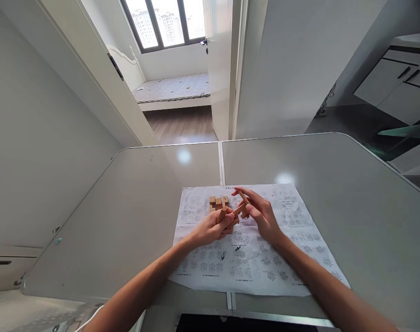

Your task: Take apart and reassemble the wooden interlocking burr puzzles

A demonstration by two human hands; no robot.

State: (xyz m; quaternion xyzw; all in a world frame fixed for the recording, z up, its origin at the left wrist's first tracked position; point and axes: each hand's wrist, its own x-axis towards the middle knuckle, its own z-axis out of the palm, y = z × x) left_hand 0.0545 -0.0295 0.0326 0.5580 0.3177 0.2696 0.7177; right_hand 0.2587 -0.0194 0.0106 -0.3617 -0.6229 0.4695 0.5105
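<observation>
My left hand is closed around wooden puzzle pieces, one of them sticking up between thumb and fingers. Close by on the right, my right hand pinches a slim wooden puzzle piece that slants up to the left. Between the hands, more notched wood shows beside the right thumb; I cannot tell how these parts join. Just beyond my left hand, several small wooden blocks stand on the printed instruction sheet. My fingers hide some of the wood.
The creased sheet, covered in line diagrams, lies on a grey table with a metal seam down its middle. Past the far table edge is an open doorway with a door and a bed. Walls rise on both sides.
</observation>
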